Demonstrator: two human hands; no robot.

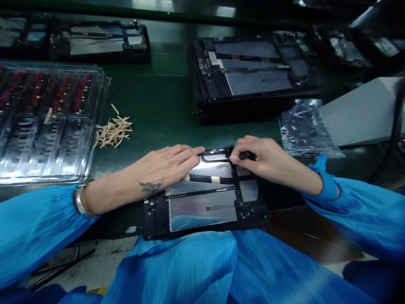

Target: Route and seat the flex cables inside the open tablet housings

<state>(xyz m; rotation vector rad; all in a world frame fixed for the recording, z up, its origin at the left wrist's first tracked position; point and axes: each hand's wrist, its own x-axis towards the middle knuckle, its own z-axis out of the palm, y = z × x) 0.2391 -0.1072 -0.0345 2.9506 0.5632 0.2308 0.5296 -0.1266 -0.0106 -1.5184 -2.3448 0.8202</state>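
An opened black device frame (202, 207) with silver panels and dark ribbon strips lies at the table's front edge, close to my body. My left hand (171, 164) rests over its upper left part, fingers extended, the fingertips touching the top edge. At the upper right of the frame, my right hand (261, 158) is closed in a pinch around a small black tool (247, 156). The tool's tip is hidden by my fingers.
Clear plastic trays (47, 126) with red-marked parts stand at left, beside a pile of beige strips (114, 131). Stacked device frames (253, 69) are behind, with more (101, 38) at back left. A plastic bag (308, 128) and white box (360, 109) sit at right.
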